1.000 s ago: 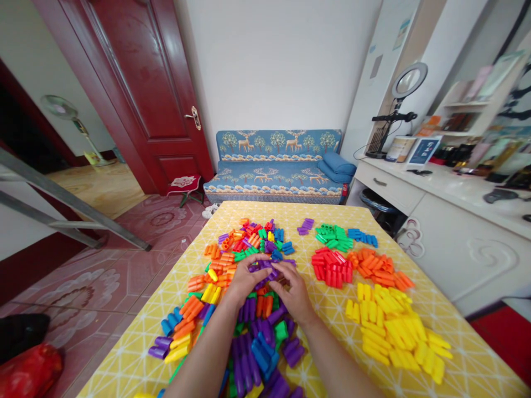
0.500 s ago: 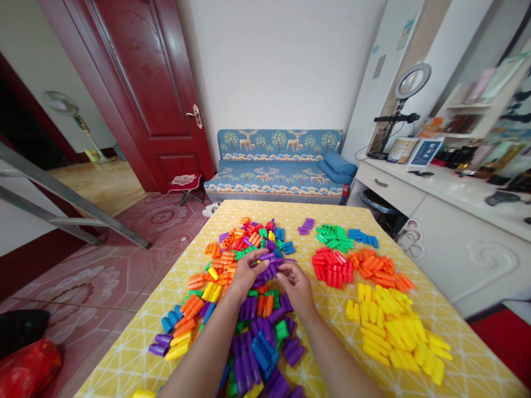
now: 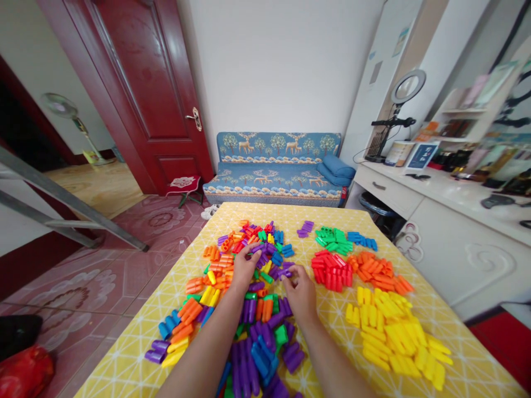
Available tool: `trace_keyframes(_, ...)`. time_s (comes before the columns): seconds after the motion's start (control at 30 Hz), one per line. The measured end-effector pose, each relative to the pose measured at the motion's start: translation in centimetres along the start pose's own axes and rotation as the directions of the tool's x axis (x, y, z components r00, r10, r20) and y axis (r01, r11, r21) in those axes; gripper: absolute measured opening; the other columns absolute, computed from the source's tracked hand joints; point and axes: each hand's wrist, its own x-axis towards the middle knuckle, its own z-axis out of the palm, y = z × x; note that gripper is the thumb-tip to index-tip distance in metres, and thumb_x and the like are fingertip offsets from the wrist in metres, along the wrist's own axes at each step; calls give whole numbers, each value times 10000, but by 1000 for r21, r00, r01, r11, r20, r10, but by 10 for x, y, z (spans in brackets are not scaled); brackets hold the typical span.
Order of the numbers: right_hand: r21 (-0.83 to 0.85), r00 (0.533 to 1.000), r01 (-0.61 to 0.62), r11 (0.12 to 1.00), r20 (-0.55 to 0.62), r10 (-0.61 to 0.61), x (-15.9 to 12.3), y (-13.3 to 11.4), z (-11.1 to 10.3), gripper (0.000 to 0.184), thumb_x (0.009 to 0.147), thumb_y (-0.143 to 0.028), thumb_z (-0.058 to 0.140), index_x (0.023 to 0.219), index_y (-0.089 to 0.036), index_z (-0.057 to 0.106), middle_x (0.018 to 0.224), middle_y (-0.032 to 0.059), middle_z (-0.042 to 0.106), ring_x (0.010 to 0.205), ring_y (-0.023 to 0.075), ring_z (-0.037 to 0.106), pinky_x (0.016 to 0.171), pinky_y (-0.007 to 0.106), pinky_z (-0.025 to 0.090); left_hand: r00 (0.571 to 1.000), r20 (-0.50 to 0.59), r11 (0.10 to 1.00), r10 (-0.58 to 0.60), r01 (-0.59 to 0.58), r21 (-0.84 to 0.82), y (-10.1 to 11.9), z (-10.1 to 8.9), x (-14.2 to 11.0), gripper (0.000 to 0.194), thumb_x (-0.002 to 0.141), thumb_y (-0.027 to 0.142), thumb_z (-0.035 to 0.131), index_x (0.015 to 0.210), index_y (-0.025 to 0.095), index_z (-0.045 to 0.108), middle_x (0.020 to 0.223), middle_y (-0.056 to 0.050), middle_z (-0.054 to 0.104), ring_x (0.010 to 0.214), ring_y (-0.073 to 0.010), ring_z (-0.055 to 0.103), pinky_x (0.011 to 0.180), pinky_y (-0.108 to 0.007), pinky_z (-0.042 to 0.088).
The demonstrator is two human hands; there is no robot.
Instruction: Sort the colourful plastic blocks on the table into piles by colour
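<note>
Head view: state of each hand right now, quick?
Left hand: curled at purple pieces; whether it grips one cannot be told.
Right hand: closed, holding a purple piece.

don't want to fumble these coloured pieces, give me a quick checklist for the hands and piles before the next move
1. Right hand grip on a purple piece: ok, it sits at the fingertips.
2. Left hand holding a piece: cannot tell; its fingers are at other purple pieces.
3. Mixed pile all one colour: not ok, purple, orange, green, blue and yellow mingle.
4. Purple group apart from green group: ok, tablecloth shows between them.
5. Yellow group all one colour: ok, only yellow shows.
</note>
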Motion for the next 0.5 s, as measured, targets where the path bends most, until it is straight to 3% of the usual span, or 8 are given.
trace_keyframes(0.1,-349,998,-10,937,55,31,-2,-6,-11,150,841,-360,581,928,-239,600,741,-4,666,681,182,623,571,247,353,1000,9,1000,-5,5,-10,-5,-6,-1,379,656,349,757,979,153,734,926,-70,750,812,-208,678,751,-319,538)
trace_keyframes(0.17,-476,996,2,879,81,41,-2,-9,-19,161,846,-401,594,882,-249,630,743,2,655,694,185,620,566,251,337,1000,9,1000,-5,5,-15,-7,-8,-1,375,652,354,762,968,154,736,944,-73,750,851,-218,680,796,-336,535)
trace_keyframes(0.27,-529,997,53,847,75,-15,-1,-9,-25,172,840,-410,619,862,-244,657,910,35,650,818,195,624,627,262,386,1000,6,1000,-3,3,-20,-9,-9,1,382,641,361,775,961,157,739,951,-77,751,884,-231,680,841,-360,527)
trace_keyframes(0.33,-518,994,98,850,93,-58,1,-9,-25,176,846,-372,618,954,-242,666,1035,51,636,936,204,615,699,268,420,1000,4,1000,-2,2,-22,-10,-9,2,386,634,368,782,955,158,743,951,-80,751,893,-237,681,857,-369,523)
trace_keyframes(0.43,-517,978,159,841,198,-63,5,-11,-24,240,854,-305,609,1084,-253,656,1122,48,621,1029,199,595,771,262,432,1000,5,1000,-5,6,-25,-11,-9,2,394,628,376,788,954,159,744,949,-81,752,889,-239,684,858,-373,525)
trace_keyframes(0.5,-561,964,185,807,264,-37,8,-15,-25,219,854,-275,609,1063,-249,669,1081,47,630,1027,198,594,794,260,428,1000,6,1000,-10,10,-27,-12,-9,3,411,624,385,791,964,159,742,933,-81,754,866,-240,689,838,-375,533)
